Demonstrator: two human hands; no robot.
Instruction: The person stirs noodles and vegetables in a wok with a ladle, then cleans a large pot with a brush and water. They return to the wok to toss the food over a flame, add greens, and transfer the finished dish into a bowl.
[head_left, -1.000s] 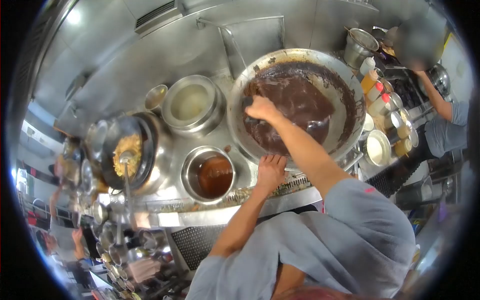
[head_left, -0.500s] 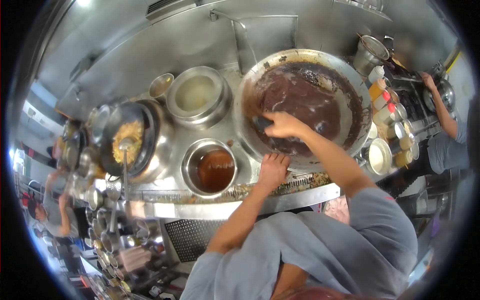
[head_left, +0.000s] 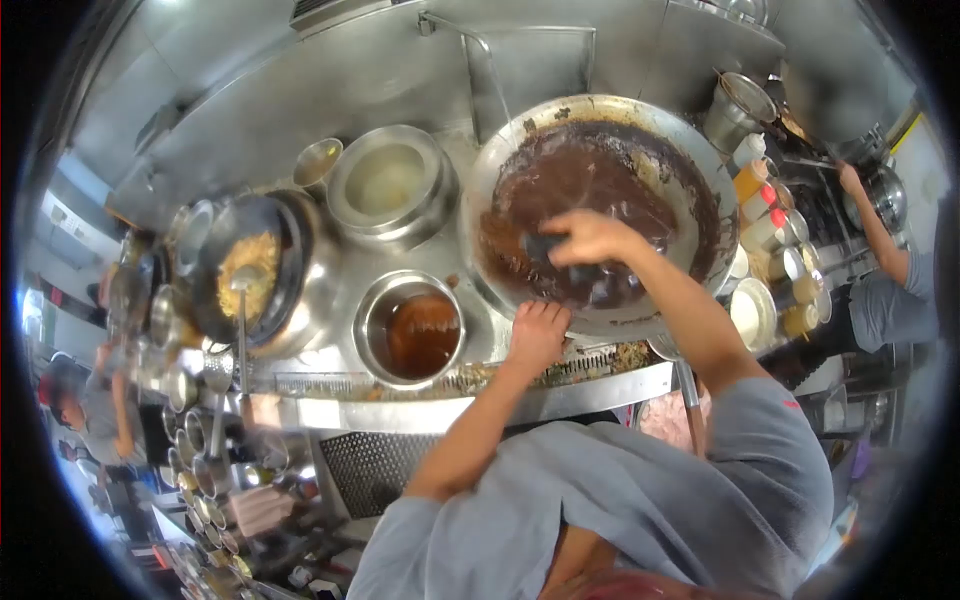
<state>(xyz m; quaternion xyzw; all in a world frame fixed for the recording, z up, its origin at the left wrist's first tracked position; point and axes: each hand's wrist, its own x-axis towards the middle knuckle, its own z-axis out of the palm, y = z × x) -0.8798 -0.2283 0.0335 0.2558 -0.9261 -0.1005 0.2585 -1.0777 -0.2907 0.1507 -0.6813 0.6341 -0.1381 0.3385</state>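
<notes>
My right hand (head_left: 592, 239) was closed round a dark implement (head_left: 541, 248), too blurred to name, inside the large wok (head_left: 600, 103) at the dark brown sauce (head_left: 585, 172). My left hand (head_left: 540, 332) lay on the wok's near rim, fingers together; whether it was clamped there I couldn't tell. I judged the step in hand to be working the sauce, and the next stroke to call for a firm hold and a braced rim. On the steel desk (head_left: 330, 330), left of the wok and toward me, a steel pot (head_left: 373, 325) held reddish-brown liquid (head_left: 422, 330). Left of the wok and farther off, a larger pot (head_left: 336, 190) held pale, cloudy liquid (head_left: 388, 188). Farthest left of the wok, a black pan (head_left: 235, 222) held yellowish-brown food (head_left: 262, 262) under a ladle (head_left: 241, 335). Right of the wok stood squeeze bottles (head_left: 750, 180).
</notes>
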